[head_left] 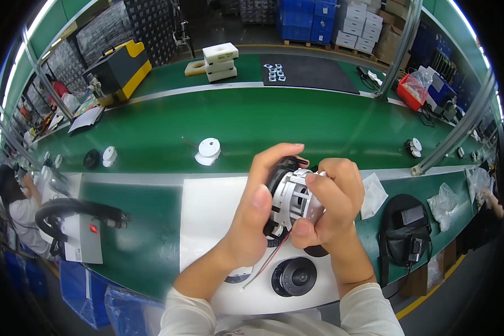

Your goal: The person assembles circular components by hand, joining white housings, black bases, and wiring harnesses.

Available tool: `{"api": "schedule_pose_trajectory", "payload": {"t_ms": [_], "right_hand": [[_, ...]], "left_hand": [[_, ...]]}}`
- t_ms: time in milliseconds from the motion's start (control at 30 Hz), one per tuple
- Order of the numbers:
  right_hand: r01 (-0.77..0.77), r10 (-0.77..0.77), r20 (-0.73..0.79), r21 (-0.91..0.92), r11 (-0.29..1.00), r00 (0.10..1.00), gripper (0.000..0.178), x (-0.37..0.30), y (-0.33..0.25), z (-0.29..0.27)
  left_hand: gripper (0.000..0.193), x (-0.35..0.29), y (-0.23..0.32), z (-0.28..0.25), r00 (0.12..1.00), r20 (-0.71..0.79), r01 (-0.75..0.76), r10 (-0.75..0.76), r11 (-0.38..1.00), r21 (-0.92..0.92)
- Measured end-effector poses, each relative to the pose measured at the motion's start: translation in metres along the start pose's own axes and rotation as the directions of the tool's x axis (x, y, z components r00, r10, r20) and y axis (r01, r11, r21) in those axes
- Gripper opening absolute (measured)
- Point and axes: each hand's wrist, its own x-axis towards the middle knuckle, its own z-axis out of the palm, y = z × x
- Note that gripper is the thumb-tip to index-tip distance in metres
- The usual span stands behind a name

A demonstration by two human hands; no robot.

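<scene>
We held the unit (pixel 298 200) up over the white sheet (pixel 200 215) with both hands. The left hand (pixel 253 215) gripped its black side, and the right hand (pixel 336 196) pinched its white side between thumb and curled fingers. Neither grip was wide; both were closed on the unit. To do this well, we judged, the left was best used as a brace and the right for the fine work, with even pressure and both sides square, so that no thin rib took the load. We also thought it wise to guide the wire (pixel 270 258) clear of any joint, since it hung loose below and might be nipped. The unit looked round and open-framed, white ribs with dark gaps between them, set against black; whether the two sides were fully joined, we could not tell. Below it on the sheet lay a ringed black disc (pixel 298 277)
</scene>
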Motion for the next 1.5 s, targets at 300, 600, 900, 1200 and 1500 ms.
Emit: {"api": "schedule_pose_trajectory", "payload": {"t_ms": [300, 600, 900, 1200, 1500], "right_hand": [[0.038, -0.038, 0.028, -0.007, 0.999, 0.999, 0.045, 0.000, -0.004, -0.006], [-0.019, 0.017, 0.048, 0.039, 0.999, 0.999, 0.045, 0.001, -0.007, -0.005], [0.028, -0.027, 0.037, -0.045, 0.999, 0.999, 0.042, -0.003, -0.011, -0.008], [-0.015, 0.019, 0.104, -0.033, 0.999, 0.994, 0.042, -0.002, -0.008, -0.011], [0.069, -0.069, -0.013, -0.015, 0.997, 0.997, 0.040, -0.005, -0.004, -0.006]], "left_hand": [[0.074, -0.004, -0.001, 0.001, 0.999, 0.003, -0.046, 0.046, 0.993, 0.105], [0.079, -0.001, -0.005, 0.001, 0.997, 0.003, -0.081, 0.082, 0.986, 0.147], [0.083, 0.000, -0.008, 0.005, 0.997, 0.001, -0.071, 0.071, 0.995, 0.072], [0.084, -0.002, -0.009, 0.008, 0.996, -0.024, -0.086, 0.090, 0.989, 0.119], [0.086, -0.003, -0.009, 0.006, 0.999, 0.006, -0.045, 0.045, 0.986, 0.158]]}}
